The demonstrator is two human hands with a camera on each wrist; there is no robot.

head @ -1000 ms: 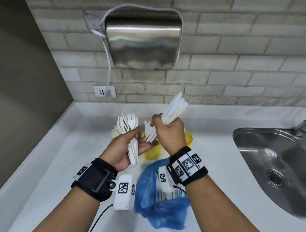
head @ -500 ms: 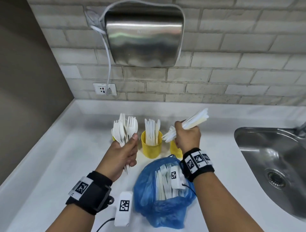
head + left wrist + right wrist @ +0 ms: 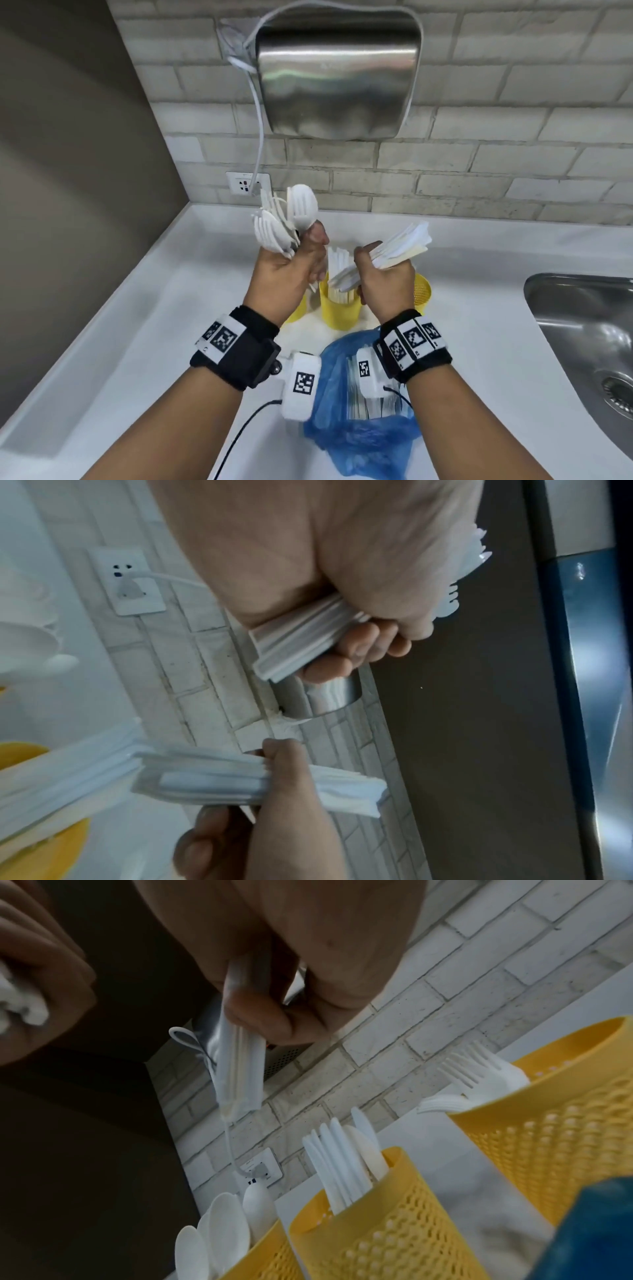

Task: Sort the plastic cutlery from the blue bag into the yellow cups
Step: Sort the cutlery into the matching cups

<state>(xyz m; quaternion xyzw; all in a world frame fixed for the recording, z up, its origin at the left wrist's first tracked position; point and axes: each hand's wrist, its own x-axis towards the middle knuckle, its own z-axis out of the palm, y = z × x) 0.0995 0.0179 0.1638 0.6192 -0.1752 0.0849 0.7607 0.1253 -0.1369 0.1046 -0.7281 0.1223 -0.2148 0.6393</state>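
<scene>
1. Fists both: the left hand (image 3: 287, 270) is clenched round a bundle of white forks (image 3: 284, 219), tines fanned toward the upper left of the frame; the right hand (image 3: 387, 284) grips a second white cutlery bundle (image 3: 394, 250) lying nearly level.
2. Just beyond the hands, at frame centre, three yellow cups (image 3: 339, 308) stand in a row on the white surface (image 3: 137, 342); the right wrist view shows spoons (image 3: 222, 1229), knives (image 3: 346, 1161) and forks in them.
3. Lower centre, the blue bag (image 3: 356, 442) lies open with more cutlery inside.
4. A steel sink (image 3: 582, 335) sits at the right edge.
</scene>
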